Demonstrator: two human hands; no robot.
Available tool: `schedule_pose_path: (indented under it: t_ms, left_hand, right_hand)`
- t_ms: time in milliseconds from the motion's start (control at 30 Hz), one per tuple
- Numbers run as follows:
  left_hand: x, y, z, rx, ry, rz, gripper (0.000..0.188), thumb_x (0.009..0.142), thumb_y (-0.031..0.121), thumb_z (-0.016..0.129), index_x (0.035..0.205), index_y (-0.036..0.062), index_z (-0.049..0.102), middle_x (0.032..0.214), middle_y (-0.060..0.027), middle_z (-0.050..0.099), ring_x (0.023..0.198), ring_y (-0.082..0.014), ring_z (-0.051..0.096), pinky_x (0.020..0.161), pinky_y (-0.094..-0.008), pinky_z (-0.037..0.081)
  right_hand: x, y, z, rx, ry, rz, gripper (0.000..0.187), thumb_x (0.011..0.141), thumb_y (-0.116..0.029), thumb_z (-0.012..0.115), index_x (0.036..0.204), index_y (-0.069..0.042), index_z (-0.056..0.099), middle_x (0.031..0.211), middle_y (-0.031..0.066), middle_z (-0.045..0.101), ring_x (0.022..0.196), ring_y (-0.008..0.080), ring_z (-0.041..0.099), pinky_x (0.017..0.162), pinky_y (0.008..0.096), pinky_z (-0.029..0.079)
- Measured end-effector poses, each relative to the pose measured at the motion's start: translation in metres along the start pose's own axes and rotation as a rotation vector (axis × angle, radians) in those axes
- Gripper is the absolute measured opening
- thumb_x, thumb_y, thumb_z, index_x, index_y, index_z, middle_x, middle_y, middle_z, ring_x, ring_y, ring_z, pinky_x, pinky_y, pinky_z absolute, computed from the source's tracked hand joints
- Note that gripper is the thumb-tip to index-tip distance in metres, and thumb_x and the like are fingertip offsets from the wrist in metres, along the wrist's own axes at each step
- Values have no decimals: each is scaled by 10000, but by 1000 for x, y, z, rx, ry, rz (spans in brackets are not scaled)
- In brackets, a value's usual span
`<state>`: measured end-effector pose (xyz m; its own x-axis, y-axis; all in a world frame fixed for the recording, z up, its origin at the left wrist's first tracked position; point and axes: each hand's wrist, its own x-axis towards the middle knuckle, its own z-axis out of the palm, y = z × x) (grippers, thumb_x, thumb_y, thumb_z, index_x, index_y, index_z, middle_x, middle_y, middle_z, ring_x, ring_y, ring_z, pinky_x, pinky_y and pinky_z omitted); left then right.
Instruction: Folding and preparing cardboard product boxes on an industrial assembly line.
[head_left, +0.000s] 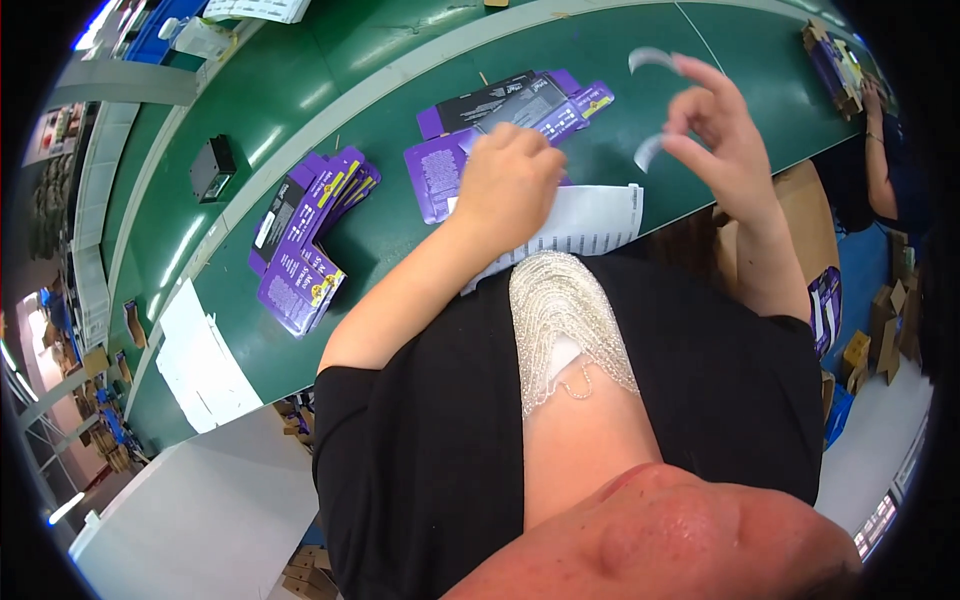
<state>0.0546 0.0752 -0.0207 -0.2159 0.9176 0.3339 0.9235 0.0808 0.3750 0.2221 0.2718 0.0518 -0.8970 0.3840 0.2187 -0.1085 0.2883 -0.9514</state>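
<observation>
My left hand lies on a flattened purple and black carton, its fingers curled under and their tips hidden. Whatever they may grip cannot be made out. To the right, my right hand is raised above the green table, with thumb and index finger spread. A curved translucent sticker clings to the index fingertip, and a second translucent sticker clings to the thumb tip. Between my body and the carton lies a white sheet with rows of small marks, partly under my left forearm.
Left of my left arm sits a stack of flat purple cartons. A small black box stands farther left, near white papers at the table edge. At far right, another person's arm reaches toward more cartons.
</observation>
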Motion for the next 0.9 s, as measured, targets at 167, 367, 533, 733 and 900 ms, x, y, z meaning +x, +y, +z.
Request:
schedule_pose_path:
  t_ms: [167,367,533,733,900]
  left_hand:
    - [-16,-21,-4,151,174,-62,202,774,147,699,968,91,692,1089,-77,641,928,-275,583,803,-371,487]
    - [-29,-31,7,178,209,-111,300,737,149,711,1022,69,667,1119,-142,613,988,-304,574,862,-394,482]
    - [-30,-35,9,179,226,-106,324,725,151,720,1029,58,660,1118,-151,614,997,-310,576,873,-399,483]
    - [-35,-37,10,174,215,-95,338,713,146,726,1030,51,653,1131,-158,614,1002,-314,577,881,-396,482]
    - [-34,-38,10,158,238,-83,363,719,153,714,1060,45,648,1071,-147,609,952,-300,562,856,-381,456]
  right_hand:
    - [54,27,56,-24,-26,155,709,820,25,673,1456,-72,375,812,34,612,695,94,543,650,190,443]
    - [82,64,98,-178,-65,249,686,822,8,672,1440,-67,385,763,15,612,647,73,535,612,185,425]
    - [85,71,105,-225,-56,270,665,822,6,670,1424,-57,394,742,10,609,635,72,534,606,187,422]
    - [82,75,113,-300,-46,244,657,818,6,669,1414,-45,398,737,13,611,631,82,538,607,199,431]
    - [81,76,114,-311,-44,243,650,817,13,664,1409,-39,401,734,16,610,631,87,537,607,206,433]
